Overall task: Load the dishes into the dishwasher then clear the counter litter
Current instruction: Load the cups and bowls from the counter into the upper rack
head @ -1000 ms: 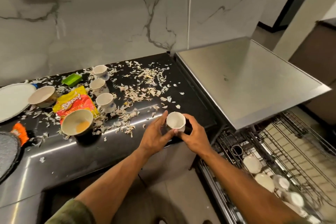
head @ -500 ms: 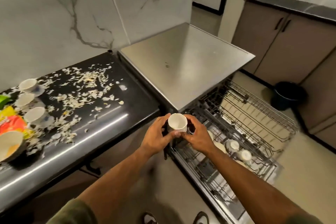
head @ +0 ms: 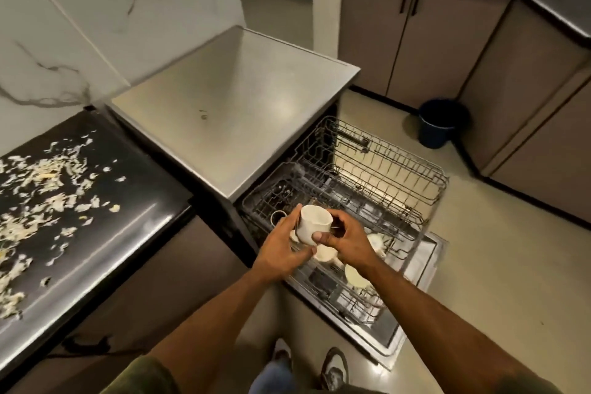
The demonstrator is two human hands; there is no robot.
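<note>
Both hands on the cup (head: pixel 312 223) here: left hand (head: pixel 280 250) cradles its side, right hand (head: pixel 343 241) pinches the rim, tilted right over the rack (head: pixel 377 198). Scraps (head: pixel 41 192) litter the table (head: pixel 134 227) left of the rack.

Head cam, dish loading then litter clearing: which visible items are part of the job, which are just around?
Job:
- small white ceramic cup, gripped by left hand and right hand
- pulled-out wire dishwasher rack
- white cups already in the rack
- pale shredded litter on black glossy counter

Just around:
- dark blue bucket on the floor
- grey-brown cabinets
- steel dishwasher top
</note>
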